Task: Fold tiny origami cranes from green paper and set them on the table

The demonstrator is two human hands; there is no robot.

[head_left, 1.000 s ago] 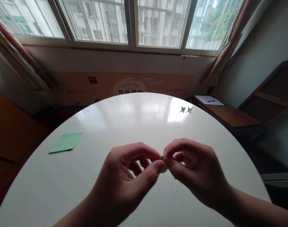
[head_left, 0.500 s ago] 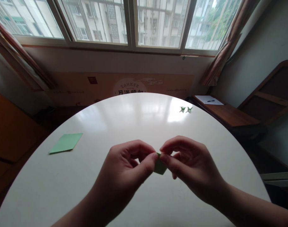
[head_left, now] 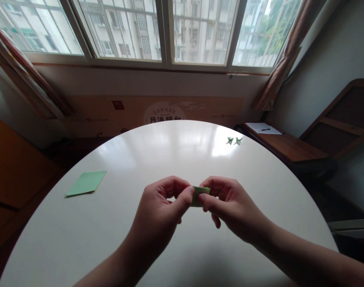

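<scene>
A small folded piece of green paper (head_left: 197, 195) is pinched between both my hands above the round white table (head_left: 170, 159). My left hand (head_left: 161, 207) grips its left side with thumb and forefinger, the other fingers curled. On its right side, my right hand (head_left: 226, 205) pinches it the same way. Most of the paper is hidden by my fingertips. A stack of flat green paper squares (head_left: 85, 183) lies on the table at the left. Two tiny folded green paper figures (head_left: 233, 140) stand near the table's far right edge.
A wooden side table (head_left: 286, 145) with a white sheet and a pen (head_left: 264, 128) stands to the right of the table. A wide window (head_left: 158, 28) and curtains (head_left: 277, 59) lie behind. Wooden furniture sits at the left.
Both hands have risen slightly away from me and drawn closer. The green paper, hanging as a flap half a second ago, is now held flat and horizontal between the fingertips.
</scene>
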